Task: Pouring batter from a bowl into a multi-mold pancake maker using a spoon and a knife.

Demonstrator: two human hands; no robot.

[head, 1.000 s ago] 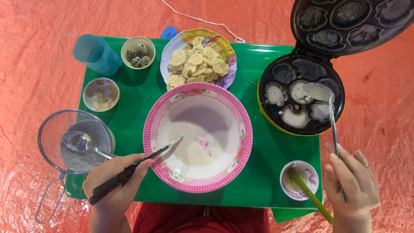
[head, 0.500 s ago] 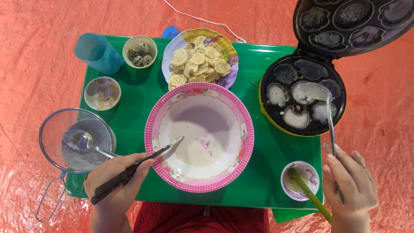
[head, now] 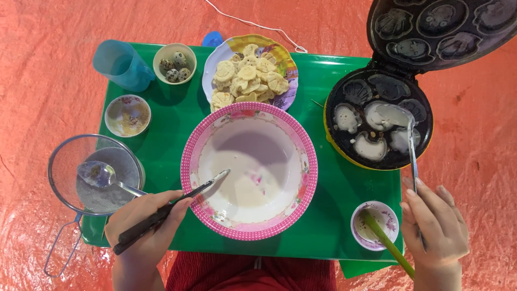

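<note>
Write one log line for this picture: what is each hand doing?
left hand: holds black-handled knife, tip in pink bowl | right hand: holds spoon over mold maker, lid open

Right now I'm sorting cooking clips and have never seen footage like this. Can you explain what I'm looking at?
The one view comes from a camera worn on a person's head, looking down at their own hands over a green table. The left hand holds a black-handled knife, its tip in a pink-rimmed bowl of pale batter. The right hand holds a spoon over an open mould cooker, partly filled. Nearby lie a plate of shaped cakes, speckled eggs, a blue cup and a sieve.
</note>
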